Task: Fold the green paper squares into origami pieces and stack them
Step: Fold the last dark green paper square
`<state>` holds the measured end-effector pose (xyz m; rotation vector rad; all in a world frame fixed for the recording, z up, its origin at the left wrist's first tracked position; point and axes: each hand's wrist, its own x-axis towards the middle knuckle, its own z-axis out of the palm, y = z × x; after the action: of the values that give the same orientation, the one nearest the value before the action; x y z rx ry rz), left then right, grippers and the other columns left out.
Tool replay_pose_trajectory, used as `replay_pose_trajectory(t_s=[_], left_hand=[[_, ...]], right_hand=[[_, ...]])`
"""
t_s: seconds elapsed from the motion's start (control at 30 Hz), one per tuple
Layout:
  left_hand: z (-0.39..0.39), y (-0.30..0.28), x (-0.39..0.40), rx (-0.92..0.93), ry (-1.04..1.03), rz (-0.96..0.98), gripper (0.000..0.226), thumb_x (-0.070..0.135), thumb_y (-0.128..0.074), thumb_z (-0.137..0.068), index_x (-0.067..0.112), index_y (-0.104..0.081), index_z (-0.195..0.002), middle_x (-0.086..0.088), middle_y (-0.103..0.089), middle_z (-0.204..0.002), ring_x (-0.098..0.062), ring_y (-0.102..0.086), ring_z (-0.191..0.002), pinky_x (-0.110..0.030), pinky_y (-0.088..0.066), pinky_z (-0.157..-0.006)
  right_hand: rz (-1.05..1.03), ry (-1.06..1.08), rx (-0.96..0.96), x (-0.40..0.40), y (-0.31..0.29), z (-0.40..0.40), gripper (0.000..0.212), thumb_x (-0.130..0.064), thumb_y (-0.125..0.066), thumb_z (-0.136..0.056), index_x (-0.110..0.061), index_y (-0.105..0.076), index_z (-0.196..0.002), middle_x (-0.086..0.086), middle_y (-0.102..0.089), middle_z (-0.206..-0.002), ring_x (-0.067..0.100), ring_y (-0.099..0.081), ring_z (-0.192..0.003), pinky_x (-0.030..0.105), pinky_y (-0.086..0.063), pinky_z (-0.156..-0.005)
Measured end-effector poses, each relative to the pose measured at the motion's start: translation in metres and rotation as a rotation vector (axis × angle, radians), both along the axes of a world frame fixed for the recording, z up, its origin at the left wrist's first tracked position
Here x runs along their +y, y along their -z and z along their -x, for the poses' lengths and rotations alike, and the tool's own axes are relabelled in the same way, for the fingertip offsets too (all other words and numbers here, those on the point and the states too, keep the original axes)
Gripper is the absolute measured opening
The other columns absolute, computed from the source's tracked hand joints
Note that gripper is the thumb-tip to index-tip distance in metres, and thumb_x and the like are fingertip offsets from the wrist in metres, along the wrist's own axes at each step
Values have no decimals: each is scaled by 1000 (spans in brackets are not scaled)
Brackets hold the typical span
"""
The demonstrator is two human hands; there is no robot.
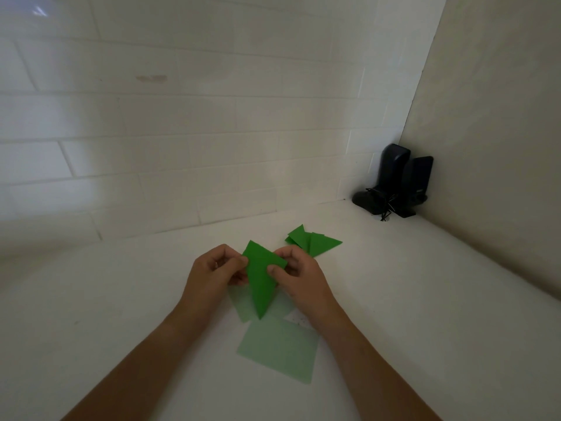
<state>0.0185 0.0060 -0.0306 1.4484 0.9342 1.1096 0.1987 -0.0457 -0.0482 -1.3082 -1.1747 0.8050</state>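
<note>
Hands [212, 268] [299, 273] pinch folded triangle [262, 278] — pale sheets [279, 347] beneath partly hidden.

1. The white tabletop [106, 299] lies bare to the left of the person's arms, giving a hand open passage there.
2. A pile of folded dark green paper triangles [312, 242] lies just beyond the right hand [299, 273], blocking a straight reach forward.
3. Pale green flat paper squares [279, 347] cover the surface between the forearms.
4. Two black upright speakers [394, 180] with tangled cable fill the far right corner.
5. The white tiled wall [182, 132] and a plain beige side panel [501, 147] close the back and right.
</note>
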Motion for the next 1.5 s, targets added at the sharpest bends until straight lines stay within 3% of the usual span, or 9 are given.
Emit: replay_pose_trajectory(t_s=[0.2,0.43,0.6,0.73,0.9,1.13,1.23,1.37,1.5], left_hand=[[-3,1,-2,-81,2,74,9,1,-65,-97,-2,-69,-89,-10,-74,-77,-18,-72,-72,-26,-63,-72],[-4,1,-2,-92,0,109,15,2,-59,-101,-6,-70,-95,-17,-76,-84,-19,-73,-72,-24,-61,-68],[-3,1,-1,-110,-3,127,17,1,-57,-101,-4,-72,-95,-15,-77,-84,-17,-74,-76,-21,-60,-69],[-7,-4,-3,-170,-4,195,29,19,-55,-106,0,-74,-96,-15,-78,-87,-19,-75,-79,-24,-61,-71],[-5,-3,-6,-90,64,145,47,45,-64,-95,-1,-73,-101,-13,-78,-97,-21,-76,-92,-28,-59,-84],[0,4,1,-30,-22,110,10,6,-74,-91,4,-74,-101,-10,-77,-89,-17,-71,-84,-25,-58,-80],[0,2,0,13,-35,53,13,3,-75,-89,8,-74,-101,-12,-76,-89,-11,-69,-79,-20,-56,-75],[-2,-2,-5,30,17,11,19,-1,-78,-85,8,-74,-102,-4,-77,-85,-6,-70,-78,-12,-52,-71],[-3,-2,-6,11,56,15,22,0,-78,-85,8,-71,-104,-6,-77,-87,-10,-71,-80,-15,-54,-72]], right_hand=[[-52,50,17,-1,-1,-1,22,-1,-72,-91,-19,-66,-102,16,-72,-98,13,-69,-76,32,-58,-75],[-124,-36,-6,-5,-7,1,39,15,-59,-88,-21,-74,-94,-5,-73,-96,10,-69,-84,27,-57,-77],[-108,-33,-60,-8,-7,2,43,12,-57,-87,-24,-79,-95,-3,-76,-98,36,-65,-79,39,-55,-71],[-130,-5,-116,-9,-6,4,43,13,-58,-86,-20,-81,-98,0,-73,-97,3,-58,-67,18,-46,-64],[-195,34,-216,-9,-6,4,43,13,-58,-86,-20,-82,-99,-3,-74,-103,7,-67,-90,14,-48,-77],[-182,16,-245,-6,-2,3,40,6,-55,-85,-25,-80,-93,-3,-71,-100,15,-66,-90,27,-54,-80],[-92,-5,-39,-6,-6,5,29,-9,-49,-83,-18,-72,-98,-5,-72,-99,18,-68,-92,31,-57,-81],[-10,-24,-31,-7,-8,4,17,-31,-63,-99,-17,-72,-100,-3,-73,-92,8,-68,-87,24,-54,-77],[-8,-52,-165,-6,-5,5,15,-25,-72,-98,-13,-75,-90,-11,-70,-73,-4,-60,-67,12,-44,-64]])
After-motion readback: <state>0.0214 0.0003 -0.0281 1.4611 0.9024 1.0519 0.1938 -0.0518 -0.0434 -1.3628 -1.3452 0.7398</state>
